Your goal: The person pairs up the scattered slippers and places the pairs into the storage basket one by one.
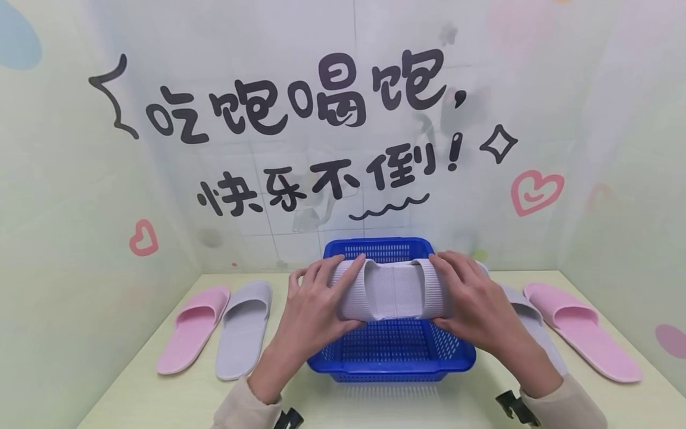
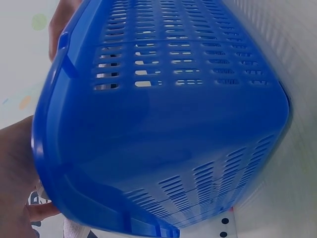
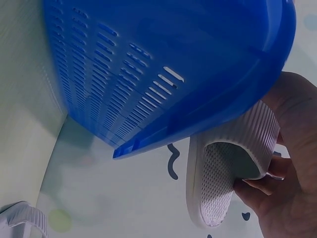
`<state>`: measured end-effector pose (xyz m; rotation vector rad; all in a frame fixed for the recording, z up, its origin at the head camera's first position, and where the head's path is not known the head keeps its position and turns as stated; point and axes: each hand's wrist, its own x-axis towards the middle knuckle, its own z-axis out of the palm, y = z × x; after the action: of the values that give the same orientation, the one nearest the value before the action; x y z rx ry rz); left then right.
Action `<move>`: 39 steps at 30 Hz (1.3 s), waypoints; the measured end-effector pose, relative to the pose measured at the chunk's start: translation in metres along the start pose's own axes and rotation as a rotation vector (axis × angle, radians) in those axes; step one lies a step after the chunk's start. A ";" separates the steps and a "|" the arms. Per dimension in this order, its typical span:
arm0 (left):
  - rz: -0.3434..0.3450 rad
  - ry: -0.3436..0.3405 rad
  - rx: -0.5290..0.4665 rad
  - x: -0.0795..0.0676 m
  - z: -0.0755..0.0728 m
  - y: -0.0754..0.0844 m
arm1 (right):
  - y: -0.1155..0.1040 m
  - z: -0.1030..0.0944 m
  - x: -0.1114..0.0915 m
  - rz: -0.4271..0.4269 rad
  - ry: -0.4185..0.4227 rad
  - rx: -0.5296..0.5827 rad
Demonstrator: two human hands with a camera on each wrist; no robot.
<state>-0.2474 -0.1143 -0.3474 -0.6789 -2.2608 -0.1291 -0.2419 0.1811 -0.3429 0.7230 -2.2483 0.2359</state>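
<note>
Two light grey slippers, a left one (image 1: pixel 379 292) and a right one (image 1: pixel 409 292), are held level over a blue perforated basket (image 1: pixel 391 366). Their ribbed uppers face outward and their soles meet along a seam in the middle. My left hand (image 1: pixel 313 304) grips the left upper, fingers over the top and thumb below. At the other end, my right hand (image 1: pixel 477 304) grips the right upper the same way. The right wrist view shows that slipper (image 3: pixel 215 193) beside the basket rim, its textured insole visible. From the left wrist, the basket wall (image 2: pixel 163 119) hides most of the slippers.
On the table's left lie a pink slipper (image 1: pixel 195 330) and a grey slipper (image 1: pixel 243 333). Another grey slipper (image 1: pixel 527 316), partly behind my right forearm, and a pink slipper (image 1: pixel 589 336) lie on the right. A printed wall covering (image 1: pixel 343 250) closes off the back and sides.
</note>
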 end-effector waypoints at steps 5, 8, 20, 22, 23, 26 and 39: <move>0.003 0.000 -0.009 0.000 0.000 0.001 | 0.000 0.000 0.000 -0.003 -0.001 -0.004; 0.008 -0.002 -0.009 0.001 0.001 0.002 | 0.001 0.000 -0.001 -0.005 -0.002 -0.009; 0.003 -0.004 -0.010 0.000 0.001 0.003 | 0.001 -0.001 -0.002 -0.007 0.005 0.002; 0.002 -0.004 -0.007 0.000 0.001 0.003 | 0.000 -0.001 -0.002 -0.009 0.001 0.006; 0.001 -0.004 -0.004 -0.001 0.001 0.003 | 0.000 -0.001 -0.001 -0.009 -0.001 0.008; -0.004 -0.003 0.002 -0.001 0.000 0.003 | -0.002 0.000 -0.001 -0.007 0.001 0.009; 0.004 -0.002 0.000 0.000 0.000 0.003 | -0.002 0.001 -0.001 -0.006 0.001 0.006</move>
<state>-0.2460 -0.1122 -0.3480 -0.6836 -2.2608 -0.1266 -0.2409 0.1797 -0.3440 0.7321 -2.2454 0.2397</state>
